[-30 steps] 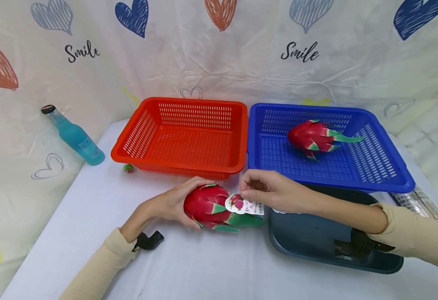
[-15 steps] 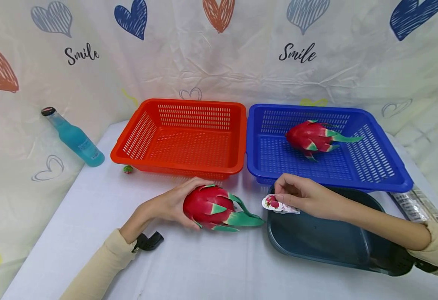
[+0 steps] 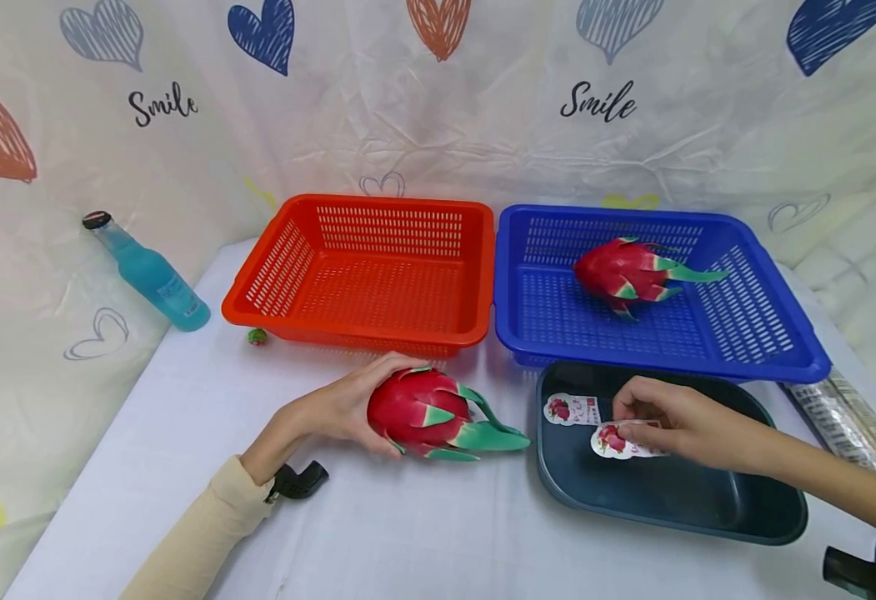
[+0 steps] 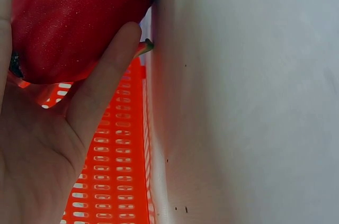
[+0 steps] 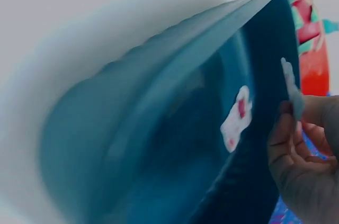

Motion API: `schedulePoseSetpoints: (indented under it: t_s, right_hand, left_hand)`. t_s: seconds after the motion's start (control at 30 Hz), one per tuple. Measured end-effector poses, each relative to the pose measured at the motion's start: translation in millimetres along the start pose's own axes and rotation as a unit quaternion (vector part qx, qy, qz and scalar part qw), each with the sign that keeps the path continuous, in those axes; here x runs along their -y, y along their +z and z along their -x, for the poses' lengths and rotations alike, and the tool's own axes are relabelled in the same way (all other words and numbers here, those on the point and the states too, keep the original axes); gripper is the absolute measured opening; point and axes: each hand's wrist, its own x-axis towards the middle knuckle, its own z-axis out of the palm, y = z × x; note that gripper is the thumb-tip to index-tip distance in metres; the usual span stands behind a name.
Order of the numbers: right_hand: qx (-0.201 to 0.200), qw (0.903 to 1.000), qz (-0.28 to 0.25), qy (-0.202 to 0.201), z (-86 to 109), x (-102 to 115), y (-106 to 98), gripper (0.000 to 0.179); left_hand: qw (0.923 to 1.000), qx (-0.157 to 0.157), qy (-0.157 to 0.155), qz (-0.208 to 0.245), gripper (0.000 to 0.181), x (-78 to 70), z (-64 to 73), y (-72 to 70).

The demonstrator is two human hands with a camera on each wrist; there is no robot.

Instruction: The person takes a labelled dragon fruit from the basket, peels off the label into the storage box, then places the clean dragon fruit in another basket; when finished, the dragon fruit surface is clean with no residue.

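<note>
My left hand (image 3: 343,408) grips the blunt end of a red dragon fruit (image 3: 411,412) on the white cloth, its green leaf tips pointing right. In the left wrist view the fingers lie along the sides of the smooth red skin (image 4: 74,23). Over a dark teal plastic tray (image 3: 633,504), my right hand (image 3: 681,425) pinches a white label (image 3: 610,442) printed with a dragon fruit picture. A second, similar label (image 3: 568,410) lies in the tray's upper left part. The right wrist view shows the pinched label (image 5: 291,86) between thumb and fingertips, near the tray wall.
Behind the hands stand a red basket (image 3: 385,292) and a blue basket (image 3: 535,308), the blue one with another dragon fruit (image 3: 621,275) inside. A blue bottle (image 3: 156,279) and a tiny green-red ball (image 3: 257,337) are at left. Silvery packaging (image 3: 846,417) lies at right.
My right hand has carried the label from over the dragon fruit's leaves rightward to over the tray. The label in the tray now shows. My left hand has stayed on the fruit.
</note>
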Motion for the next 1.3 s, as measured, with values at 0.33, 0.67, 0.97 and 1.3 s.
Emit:
schedulePoseSetpoints:
  t_s: [0.33,0.67,0.97,1.3]
  right_hand:
    - [-0.046,0.9927,0.111,0.012,17.0,-35,-5,0.019]
    - [-0.030,0.9911,0.129,0.009,15.0,-45,-5,0.015]
    - [-0.018,0.9903,0.138,0.006,13.5,-51,-4,0.011]
    - [-0.019,0.9884,0.148,0.026,17.0,-46,-5,0.010]
  left_hand:
    - [1.0000,-0.001,0.000,-0.007,0.100,-0.8,0.1,-1.4]
    - [1.0000,-0.004,0.004,0.001,0.097,1.3,0.2,1.6]
    - [1.0000,-0.003,0.003,-0.004,0.097,1.4,-1.1,1.9]
    - [1.0000,-0.004,0.005,0.003,0.097,2.0,-1.1,2.2]
